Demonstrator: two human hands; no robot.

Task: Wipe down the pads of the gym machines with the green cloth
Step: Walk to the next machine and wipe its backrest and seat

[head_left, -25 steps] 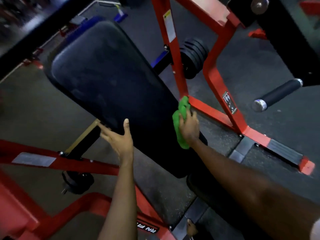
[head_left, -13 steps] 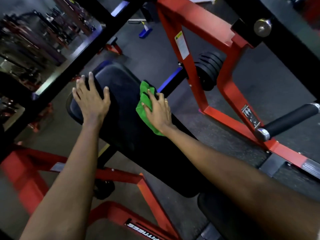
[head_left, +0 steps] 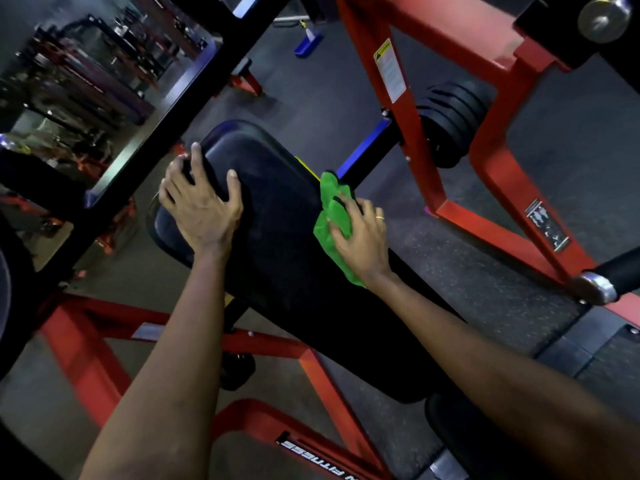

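A long black back pad (head_left: 284, 237) slopes from the upper left down to the lower right on a red machine. My left hand (head_left: 201, 206) grips the pad's upper left corner, fingers curled over its edge and thumb on the face. My right hand (head_left: 360, 233) holds a bunched green cloth (head_left: 330, 216) and presses it against the pad's right edge. Part of the cloth is hidden under my palm. A second black pad (head_left: 450, 427) lies below the long one, mostly behind my right forearm.
Red frame tubes (head_left: 412, 133) rise right of the pad, with black weight plates (head_left: 453, 123) behind them. A black foam handle with a chrome end (head_left: 595, 287) juts in at the right. A black bar (head_left: 180, 109) crosses the upper left. Red base rails (head_left: 311, 362) run under the pad.
My left hand moved from the pad's lower edge up to its top left corner and curled over it. My right hand slid the cloth up the right edge, then a little back down.
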